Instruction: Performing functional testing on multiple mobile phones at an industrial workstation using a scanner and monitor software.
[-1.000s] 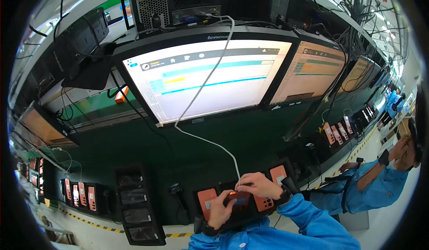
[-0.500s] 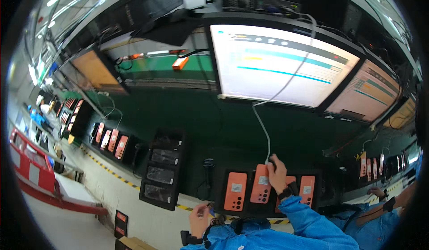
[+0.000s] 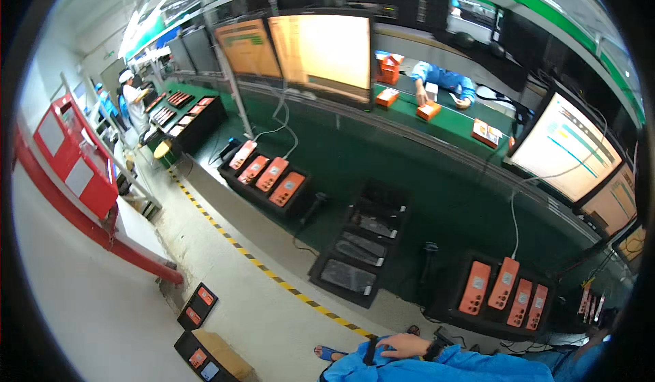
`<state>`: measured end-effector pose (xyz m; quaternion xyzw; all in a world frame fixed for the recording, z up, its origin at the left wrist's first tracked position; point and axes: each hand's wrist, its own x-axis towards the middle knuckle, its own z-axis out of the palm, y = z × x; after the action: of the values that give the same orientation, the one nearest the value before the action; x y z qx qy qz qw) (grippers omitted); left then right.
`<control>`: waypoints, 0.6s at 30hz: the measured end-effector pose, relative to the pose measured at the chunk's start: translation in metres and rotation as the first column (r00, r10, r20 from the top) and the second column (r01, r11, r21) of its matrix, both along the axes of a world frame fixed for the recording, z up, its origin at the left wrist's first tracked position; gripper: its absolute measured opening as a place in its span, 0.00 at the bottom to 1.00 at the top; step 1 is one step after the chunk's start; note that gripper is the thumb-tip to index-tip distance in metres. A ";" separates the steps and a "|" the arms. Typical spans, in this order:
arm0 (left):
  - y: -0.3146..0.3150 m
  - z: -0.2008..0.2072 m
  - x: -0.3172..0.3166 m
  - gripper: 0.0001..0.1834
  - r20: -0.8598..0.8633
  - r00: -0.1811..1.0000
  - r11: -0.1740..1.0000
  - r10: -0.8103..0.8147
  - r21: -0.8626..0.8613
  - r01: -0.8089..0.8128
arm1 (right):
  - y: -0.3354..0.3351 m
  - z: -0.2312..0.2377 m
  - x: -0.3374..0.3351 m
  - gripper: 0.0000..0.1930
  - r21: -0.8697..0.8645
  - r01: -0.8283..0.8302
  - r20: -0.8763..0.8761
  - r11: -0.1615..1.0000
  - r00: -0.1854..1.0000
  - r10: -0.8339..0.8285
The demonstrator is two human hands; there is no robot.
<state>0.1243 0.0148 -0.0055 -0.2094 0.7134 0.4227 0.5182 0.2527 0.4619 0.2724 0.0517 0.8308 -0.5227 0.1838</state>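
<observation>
Loosely bent right hand (image 3: pixel 404 345), over blue jacket (image 3: pixel 356 368), beside black strap (image 3: pixel 370 351), grip unclear

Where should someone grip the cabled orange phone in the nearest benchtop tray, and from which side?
Probably by both long edges near the plugged end, from above: there the phone juts past its neighbours in the black tray, exposing those edges, while the white cable occupies only the short end.
</observation>
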 end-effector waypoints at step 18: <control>-0.012 -0.010 -0.375 0.22 -0.180 0.963 0.971 0.200 0.170 -0.170 | -0.111 -0.045 -0.495 0.20 -0.226 -0.249 -0.221 0.942 0.955 0.200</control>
<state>-0.2503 0.0026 -0.0156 -0.1924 0.7036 0.5412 0.4183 -0.2419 0.3512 0.2277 -0.1189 0.7722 -0.6019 0.1653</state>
